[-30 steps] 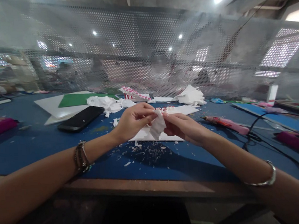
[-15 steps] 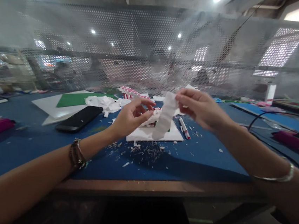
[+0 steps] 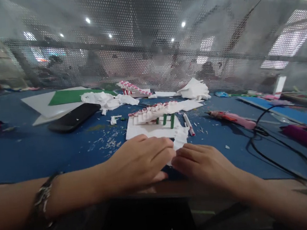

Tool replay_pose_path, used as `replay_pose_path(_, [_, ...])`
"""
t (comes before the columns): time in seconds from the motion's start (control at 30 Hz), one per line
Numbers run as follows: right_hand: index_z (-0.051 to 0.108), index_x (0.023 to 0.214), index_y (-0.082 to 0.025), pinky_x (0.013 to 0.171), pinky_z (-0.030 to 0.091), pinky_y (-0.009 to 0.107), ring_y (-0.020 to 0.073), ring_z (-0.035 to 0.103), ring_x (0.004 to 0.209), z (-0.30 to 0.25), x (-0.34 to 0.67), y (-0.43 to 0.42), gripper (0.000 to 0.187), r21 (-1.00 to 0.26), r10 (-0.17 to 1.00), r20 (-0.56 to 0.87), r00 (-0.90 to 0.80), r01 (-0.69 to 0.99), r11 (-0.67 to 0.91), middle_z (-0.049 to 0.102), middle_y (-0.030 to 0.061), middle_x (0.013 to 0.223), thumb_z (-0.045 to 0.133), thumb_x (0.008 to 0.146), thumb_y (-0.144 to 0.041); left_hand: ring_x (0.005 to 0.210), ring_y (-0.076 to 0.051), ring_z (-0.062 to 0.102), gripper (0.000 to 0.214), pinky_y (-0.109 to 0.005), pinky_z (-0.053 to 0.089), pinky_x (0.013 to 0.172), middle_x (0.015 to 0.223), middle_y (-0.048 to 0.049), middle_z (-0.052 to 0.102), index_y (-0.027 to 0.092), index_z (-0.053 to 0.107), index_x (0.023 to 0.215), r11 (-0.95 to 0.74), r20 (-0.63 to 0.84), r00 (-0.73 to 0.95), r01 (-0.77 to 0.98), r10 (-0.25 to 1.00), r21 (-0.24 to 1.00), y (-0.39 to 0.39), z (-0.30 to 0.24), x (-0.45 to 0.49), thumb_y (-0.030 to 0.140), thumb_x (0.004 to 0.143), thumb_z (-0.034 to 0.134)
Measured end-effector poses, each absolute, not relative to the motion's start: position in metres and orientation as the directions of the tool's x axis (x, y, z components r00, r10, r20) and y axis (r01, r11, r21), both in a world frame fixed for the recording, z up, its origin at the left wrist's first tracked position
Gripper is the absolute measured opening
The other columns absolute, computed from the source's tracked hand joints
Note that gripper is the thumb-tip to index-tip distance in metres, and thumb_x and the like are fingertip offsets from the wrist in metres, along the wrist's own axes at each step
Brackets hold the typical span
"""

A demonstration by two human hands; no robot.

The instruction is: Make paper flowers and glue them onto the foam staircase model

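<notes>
Both hands lie palm down at the lower middle of the frame. The left hand [image 3: 142, 163] and right hand [image 3: 201, 162] meet at the fingertips over a scrap of white paper [image 3: 181, 138] near the front edge of the blue counter [image 3: 37, 151]. The fingers hide most of the paper, so I cannot tell whether they pinch it or only press it. Above it lies a white board [image 3: 141, 131], with a marker [image 3: 189, 124] to its right.

The left grip [image 3: 141, 159] and right grip [image 3: 201, 162] are bare, as are the arms behind them. Stacked dark and metallic bracelets [image 3: 42, 198] circle the left wrist.
</notes>
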State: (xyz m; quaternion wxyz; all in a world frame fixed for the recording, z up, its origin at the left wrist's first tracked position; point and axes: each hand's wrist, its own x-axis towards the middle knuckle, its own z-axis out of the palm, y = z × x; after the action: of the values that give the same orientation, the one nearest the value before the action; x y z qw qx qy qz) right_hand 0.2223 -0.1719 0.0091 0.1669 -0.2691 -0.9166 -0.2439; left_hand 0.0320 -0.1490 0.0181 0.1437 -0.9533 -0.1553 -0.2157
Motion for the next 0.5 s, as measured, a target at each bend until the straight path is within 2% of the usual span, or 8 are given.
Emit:
replay_pose_path(0.07, [0.059, 0.068, -0.016, 0.048, 0.035, 0.022, 0.0103, 0.049, 0.055, 0.002, 0.226, -0.169, 0.015, 0.205, 0.477, 0.423, -0.77, 0.594, 0.778, 0.057, 0.0005, 0.062, 0.049, 0.08, -0.018, 0.085, -0.022, 0.056, 0.022, -0.032, 0.04, 0.067, 0.096, -0.0088, 0.061, 0.013, 0.051, 0.092, -0.916, 0.389, 0.873, 0.374, 0.295, -0.145, -0.152, 0.014, 0.034, 0.028, 0.076, 0.056])
replay_pose_path(0.17, [0.061, 0.075, -0.015, 0.058, 0.042, 0.018, 0.0084, 0.054, 0.067, 0.006, 0.231, -0.164, 0.012, -0.134, 0.579, 0.368, -0.728, 0.575, 0.807, 0.061, 0.0021, 0.073, 0.051, 0.08, -0.019, 0.079, -0.019, 0.058, 0.022, -0.03, 0.038, 0.068, 0.089, -0.0032, 0.064, 0.016, 0.055, 0.089, -0.897, 0.289, 0.851, 0.431, 0.439, 0.095, -0.149, 0.012, 0.038, 0.034, 0.077, 0.056])
replay_pose_path(0.23, [0.063, 0.079, -0.015, 0.065, 0.044, 0.016, 0.0073, 0.056, 0.073, 0.012, 0.233, -0.161, 0.01, -0.312, 0.628, 0.315, -0.712, 0.547, 0.777, 0.062, 0.0023, 0.079, 0.053, 0.079, -0.018, 0.08, -0.018, 0.058, 0.022, -0.03, 0.037, 0.07, 0.088, -0.0016, 0.064, 0.018, 0.057, 0.089, -0.866, 0.26, 0.828, 0.457, 0.497, 0.202, -0.145, 0.012, 0.042, 0.036, 0.077, 0.055])
replay_pose_path(0.3, [0.063, 0.08, -0.015, 0.068, 0.044, 0.016, 0.0072, 0.057, 0.075, 0.016, 0.235, -0.159, 0.009, -0.378, 0.652, 0.283, -0.703, 0.543, 0.75, 0.063, 0.0023, 0.08, 0.055, 0.078, -0.016, 0.079, -0.018, 0.058, 0.02, -0.03, 0.036, 0.07, 0.087, -0.0011, 0.064, 0.019, 0.059, 0.086, -0.844, 0.234, 0.816, 0.477, 0.528, 0.244, -0.142, 0.013, 0.046, 0.036, 0.077, 0.056])
replay_pose_path(0.5, [0.062, 0.075, -0.015, 0.066, 0.045, 0.019, 0.0087, 0.058, 0.073, 0.011, 0.236, -0.156, 0.008, -0.395, 0.704, 0.278, -0.654, 0.59, 0.704, 0.063, 0.0023, 0.077, 0.054, 0.077, -0.014, 0.07, -0.015, 0.056, 0.016, -0.029, 0.032, 0.068, 0.075, 0.0024, 0.063, 0.018, 0.06, 0.075, -0.811, 0.216, 0.793, 0.497, 0.569, 0.309, -0.138, 0.012, 0.054, 0.034, 0.073, 0.06])
